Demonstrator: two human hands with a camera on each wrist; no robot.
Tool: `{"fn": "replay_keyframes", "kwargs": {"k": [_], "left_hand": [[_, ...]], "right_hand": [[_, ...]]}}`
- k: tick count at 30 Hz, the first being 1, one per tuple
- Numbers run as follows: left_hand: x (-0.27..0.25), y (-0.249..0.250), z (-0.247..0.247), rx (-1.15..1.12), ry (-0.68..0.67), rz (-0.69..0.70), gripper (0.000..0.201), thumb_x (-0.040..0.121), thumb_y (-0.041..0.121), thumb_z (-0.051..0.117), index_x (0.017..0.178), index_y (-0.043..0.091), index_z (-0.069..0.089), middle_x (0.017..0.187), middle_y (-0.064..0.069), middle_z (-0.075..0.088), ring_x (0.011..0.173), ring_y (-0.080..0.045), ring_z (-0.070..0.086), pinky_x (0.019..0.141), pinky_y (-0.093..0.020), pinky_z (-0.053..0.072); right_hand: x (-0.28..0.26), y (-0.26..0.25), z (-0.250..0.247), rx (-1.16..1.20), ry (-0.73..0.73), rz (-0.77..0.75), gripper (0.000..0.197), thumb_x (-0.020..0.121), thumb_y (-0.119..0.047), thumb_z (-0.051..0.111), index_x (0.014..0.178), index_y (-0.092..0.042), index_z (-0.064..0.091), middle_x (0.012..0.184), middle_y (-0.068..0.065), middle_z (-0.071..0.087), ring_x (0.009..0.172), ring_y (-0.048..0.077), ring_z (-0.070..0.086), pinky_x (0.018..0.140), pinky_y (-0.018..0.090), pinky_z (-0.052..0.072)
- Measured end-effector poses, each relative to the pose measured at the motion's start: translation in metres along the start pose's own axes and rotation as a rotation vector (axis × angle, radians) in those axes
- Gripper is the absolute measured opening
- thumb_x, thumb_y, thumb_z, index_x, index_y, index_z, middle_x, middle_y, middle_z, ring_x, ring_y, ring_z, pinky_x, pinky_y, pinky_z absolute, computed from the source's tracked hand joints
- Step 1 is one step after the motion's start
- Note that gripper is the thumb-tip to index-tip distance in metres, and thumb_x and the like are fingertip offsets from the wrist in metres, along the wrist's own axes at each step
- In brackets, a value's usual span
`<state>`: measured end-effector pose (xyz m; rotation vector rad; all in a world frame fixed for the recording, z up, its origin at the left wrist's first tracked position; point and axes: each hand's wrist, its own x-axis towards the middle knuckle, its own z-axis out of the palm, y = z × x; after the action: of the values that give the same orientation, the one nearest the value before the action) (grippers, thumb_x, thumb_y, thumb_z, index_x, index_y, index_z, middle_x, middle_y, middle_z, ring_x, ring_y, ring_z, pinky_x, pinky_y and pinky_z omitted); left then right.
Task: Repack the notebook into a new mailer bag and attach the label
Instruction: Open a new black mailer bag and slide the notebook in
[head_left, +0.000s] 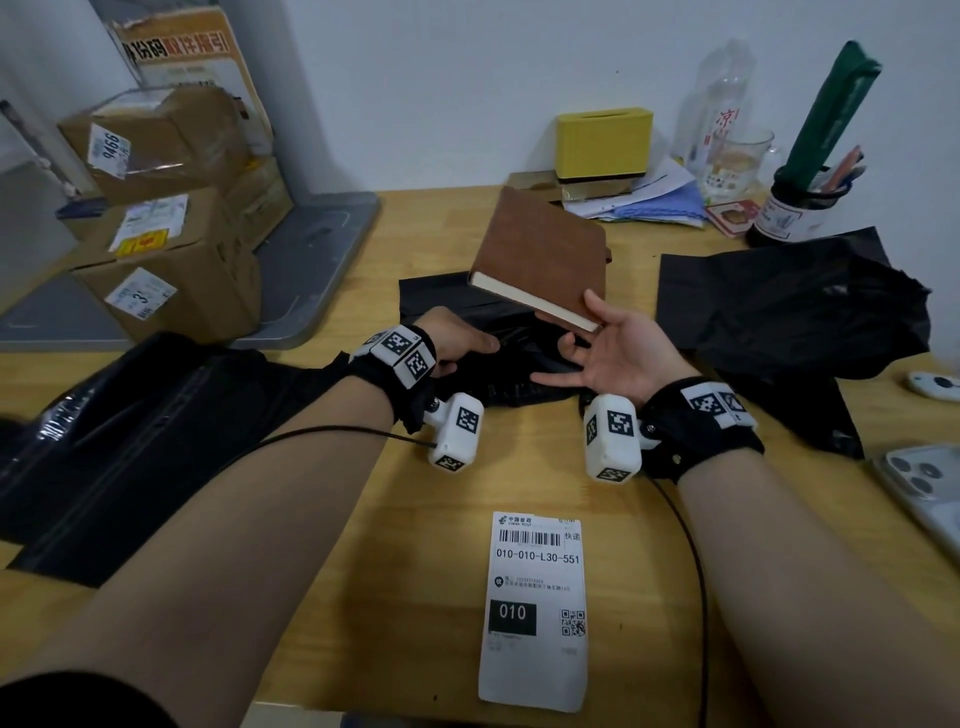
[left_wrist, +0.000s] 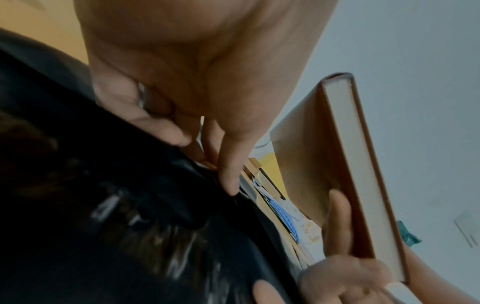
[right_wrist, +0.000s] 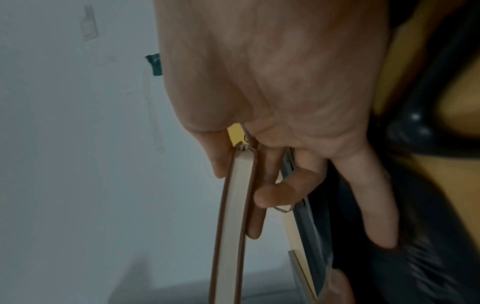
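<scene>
The right hand pinches the notebook by 1 corner, its length tilted above the black mailer bag, whose mouth the left hand pinches directly beneath.

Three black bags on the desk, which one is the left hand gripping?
The middle mailer bag, under the raised notebook. Left hand pinches its edge; the crumpled bag at right and the bag at left lie untouched.

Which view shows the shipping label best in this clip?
The head view. The label lies flat on the wooden table near the front edge, whole and unobstructed, with its barcode, number and QR code readable. Neither hand touches it. The left wrist and right wrist views do not show the label at all.
</scene>
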<state>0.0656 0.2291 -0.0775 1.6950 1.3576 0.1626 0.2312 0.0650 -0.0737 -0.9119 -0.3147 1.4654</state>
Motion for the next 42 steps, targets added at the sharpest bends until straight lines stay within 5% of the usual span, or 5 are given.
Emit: {"fn": "replay_keyframes", "kwargs": {"k": [11, 17, 22, 25, 42], "left_hand": [[0.022, 0.007, -0.024, 0.112, -0.107, -0.065, 0.051, 0.084, 0.044, 0.075, 0.058, 0.013, 0.044, 0.047, -0.004, 0.042, 0.041, -0.022, 0.036, 0.048, -0.027, 0.028], [0.021, -0.006, -0.040, 0.089, -0.003, -0.021, 0.031, 0.095, 0.028, 0.063, 0.070, 0.014, 0.050, 0.070, -0.002, 0.050, 0.060, -0.016, 0.046, 0.063, -0.030, 0.044], [0.026, -0.005, -0.058, 0.030, 0.008, -0.111, 0.054, 0.090, 0.046, 0.065, 0.057, 0.012, 0.041, 0.035, -0.001, 0.040, 0.049, -0.023, 0.034, 0.053, -0.032, 0.028], [0.031, -0.002, -0.061, -0.017, 0.060, -0.108, 0.053, 0.088, 0.050, 0.067, 0.059, 0.013, 0.044, 0.042, -0.003, 0.042, 0.048, -0.022, 0.034, 0.053, -0.029, 0.027], [-0.032, 0.020, -0.050, -0.008, 0.160, 0.061, 0.047, 0.067, 0.036, 0.089, 0.103, 0.011, 0.075, 0.095, -0.011, 0.071, 0.070, -0.023, 0.058, 0.053, -0.026, 0.042]], "right_hand": [[-0.057, -0.031, -0.005, -0.392, 0.268, -0.133, 0.019, 0.100, -0.036, 0.055, 0.101, -0.018, 0.058, 0.065, -0.003, 0.058, 0.062, 0.016, 0.054, 0.088, 0.053, 0.057], [-0.074, -0.029, -0.015, -0.479, 0.325, -0.099, 0.024, 0.098, -0.042, 0.056, 0.089, -0.019, 0.053, 0.069, 0.001, 0.052, 0.065, 0.018, 0.049, 0.086, 0.042, 0.051], [-0.077, -0.024, -0.015, -0.568, 0.295, -0.030, 0.024, 0.097, -0.041, 0.057, 0.100, -0.018, 0.055, 0.075, 0.002, 0.055, 0.069, 0.020, 0.053, 0.078, 0.039, 0.052], [-0.075, -0.020, -0.011, -0.596, 0.279, 0.029, 0.028, 0.096, -0.042, 0.059, 0.110, -0.017, 0.057, 0.091, 0.006, 0.055, 0.092, 0.027, 0.051, 0.084, 0.041, 0.051], [-0.074, -0.006, 0.005, -0.466, 0.265, 0.055, 0.027, 0.099, -0.041, 0.055, 0.111, -0.016, 0.053, 0.062, -0.001, 0.053, 0.050, 0.012, 0.044, 0.055, 0.028, 0.054]]}}
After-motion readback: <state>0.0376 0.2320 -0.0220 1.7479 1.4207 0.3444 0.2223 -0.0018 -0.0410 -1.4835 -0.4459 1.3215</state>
